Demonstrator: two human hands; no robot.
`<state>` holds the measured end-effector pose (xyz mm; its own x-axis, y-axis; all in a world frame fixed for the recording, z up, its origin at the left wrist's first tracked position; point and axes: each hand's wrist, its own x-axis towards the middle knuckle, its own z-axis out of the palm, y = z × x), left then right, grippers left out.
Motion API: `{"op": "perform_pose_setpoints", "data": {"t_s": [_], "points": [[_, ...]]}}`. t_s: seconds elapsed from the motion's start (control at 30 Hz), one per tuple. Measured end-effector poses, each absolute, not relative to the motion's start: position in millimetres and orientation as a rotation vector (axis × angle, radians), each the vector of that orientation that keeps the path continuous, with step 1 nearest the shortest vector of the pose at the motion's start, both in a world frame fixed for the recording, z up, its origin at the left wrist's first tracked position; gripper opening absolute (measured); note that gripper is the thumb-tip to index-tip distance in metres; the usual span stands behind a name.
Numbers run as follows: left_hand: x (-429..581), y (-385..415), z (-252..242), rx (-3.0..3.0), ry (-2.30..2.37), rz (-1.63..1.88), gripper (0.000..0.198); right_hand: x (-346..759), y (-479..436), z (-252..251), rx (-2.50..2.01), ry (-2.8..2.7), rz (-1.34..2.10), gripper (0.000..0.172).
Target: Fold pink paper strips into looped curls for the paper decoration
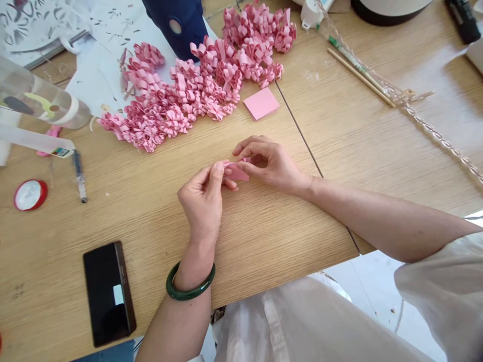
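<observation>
Both my hands meet over the wooden table (151, 211) on one small pink paper piece (238, 171). My left hand (206, 198), a green bangle on its wrist, pinches the paper's left end between thumb and fingers. My right hand (267, 163) curls its fingers round the right end, where cut strips of the paper show. Beyond the hands lies a big heap of curled pink paper pieces (196, 90). A small stack of flat pink paper squares (261, 103) rests just right of the heap.
A black phone (108, 292) lies near the front edge at the left. A red-rimmed lid (30, 194), a pen (79, 176) and a clear bottle (41, 100) sit far left. Thin sticks (360, 75) and a twisted clear strand (433, 133) cross the right table. A dark blue object (179, 22) stands behind the heap.
</observation>
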<state>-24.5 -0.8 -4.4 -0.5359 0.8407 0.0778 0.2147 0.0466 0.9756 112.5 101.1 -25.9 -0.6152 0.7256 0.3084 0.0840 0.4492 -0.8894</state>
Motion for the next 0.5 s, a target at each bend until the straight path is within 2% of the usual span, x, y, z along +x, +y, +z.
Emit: {"op": "perform_pose_setpoints", "data": {"t_s": [0.5], "points": [[-25.2, 0.0, -5.0, 1.048, 1.842, 1.579, 0.016, 113.3, 100.5, -24.9, -0.674, -2.042, 1.137, 0.011]]}}
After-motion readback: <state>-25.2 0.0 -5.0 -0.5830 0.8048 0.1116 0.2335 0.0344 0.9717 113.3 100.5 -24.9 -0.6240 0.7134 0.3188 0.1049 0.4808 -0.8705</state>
